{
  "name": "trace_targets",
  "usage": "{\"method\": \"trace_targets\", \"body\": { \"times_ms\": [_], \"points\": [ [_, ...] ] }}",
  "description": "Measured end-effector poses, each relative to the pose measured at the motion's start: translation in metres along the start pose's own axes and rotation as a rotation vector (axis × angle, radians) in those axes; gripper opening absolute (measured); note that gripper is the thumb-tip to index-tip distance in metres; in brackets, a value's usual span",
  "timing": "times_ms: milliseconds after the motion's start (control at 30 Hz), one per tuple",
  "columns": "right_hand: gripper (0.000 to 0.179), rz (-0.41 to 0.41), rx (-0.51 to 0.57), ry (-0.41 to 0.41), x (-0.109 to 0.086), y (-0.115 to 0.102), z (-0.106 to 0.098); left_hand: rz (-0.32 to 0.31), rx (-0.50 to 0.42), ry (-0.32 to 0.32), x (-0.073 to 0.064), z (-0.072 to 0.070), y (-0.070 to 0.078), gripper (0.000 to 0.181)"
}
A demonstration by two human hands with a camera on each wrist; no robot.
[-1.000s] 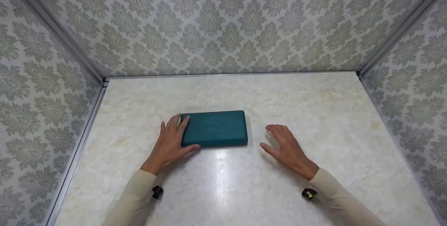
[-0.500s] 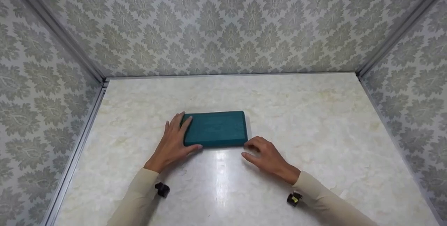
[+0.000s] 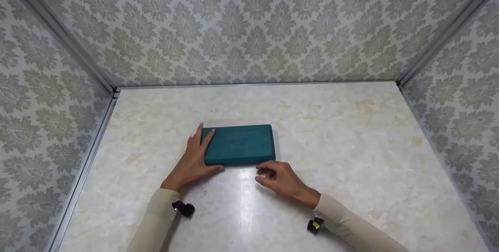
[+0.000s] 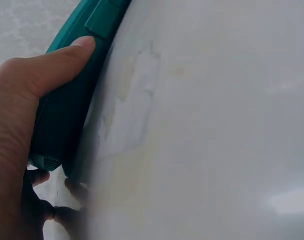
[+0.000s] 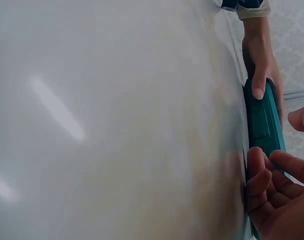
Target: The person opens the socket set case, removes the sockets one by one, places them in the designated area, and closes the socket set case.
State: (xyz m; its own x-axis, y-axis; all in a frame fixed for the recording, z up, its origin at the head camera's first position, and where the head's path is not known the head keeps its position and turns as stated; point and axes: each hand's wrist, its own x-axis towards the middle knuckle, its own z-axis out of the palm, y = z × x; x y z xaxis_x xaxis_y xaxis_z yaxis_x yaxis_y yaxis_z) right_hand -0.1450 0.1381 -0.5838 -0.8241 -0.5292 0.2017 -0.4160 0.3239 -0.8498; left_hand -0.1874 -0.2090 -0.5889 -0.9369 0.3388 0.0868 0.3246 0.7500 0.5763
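A flat rectangular teal case (image 3: 239,145) with rounded edges lies on the table in the head view. My left hand (image 3: 191,162) holds its left end, with the thumb along the near side and one finger over the top. In the left wrist view the thumb of the left hand (image 4: 39,75) presses on the front of the case (image 4: 67,110), beside a raised latch-like tab. Near the right front corner, my right hand (image 3: 282,180) has its fingers loosely bent at the front edge. In the right wrist view the right hand (image 5: 282,195) overlaps the case's front (image 5: 259,117).
The pale marbled table (image 3: 331,127) is bounded by patterned walls (image 3: 249,30) at the back and both sides. Small dark wrist cameras sit by both sleeves, one at the left wrist (image 3: 184,208) and one at the right wrist (image 3: 315,224).
My right hand has moved left and nearer to me, from right of the case to its front edge, its fingers bending more. The left hand stays at the left end, and the case has barely moved.
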Motion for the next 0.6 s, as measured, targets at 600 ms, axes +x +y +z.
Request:
{"method": "trace_targets", "body": {
  "times_ms": [600],
  "points": [
    [0.036, 0.198, 0.351, 0.059, 0.025, -0.005, 0.040, -0.128, -0.162, 0.084, 0.005, 0.000, -0.001, 0.136]
  ]
}}
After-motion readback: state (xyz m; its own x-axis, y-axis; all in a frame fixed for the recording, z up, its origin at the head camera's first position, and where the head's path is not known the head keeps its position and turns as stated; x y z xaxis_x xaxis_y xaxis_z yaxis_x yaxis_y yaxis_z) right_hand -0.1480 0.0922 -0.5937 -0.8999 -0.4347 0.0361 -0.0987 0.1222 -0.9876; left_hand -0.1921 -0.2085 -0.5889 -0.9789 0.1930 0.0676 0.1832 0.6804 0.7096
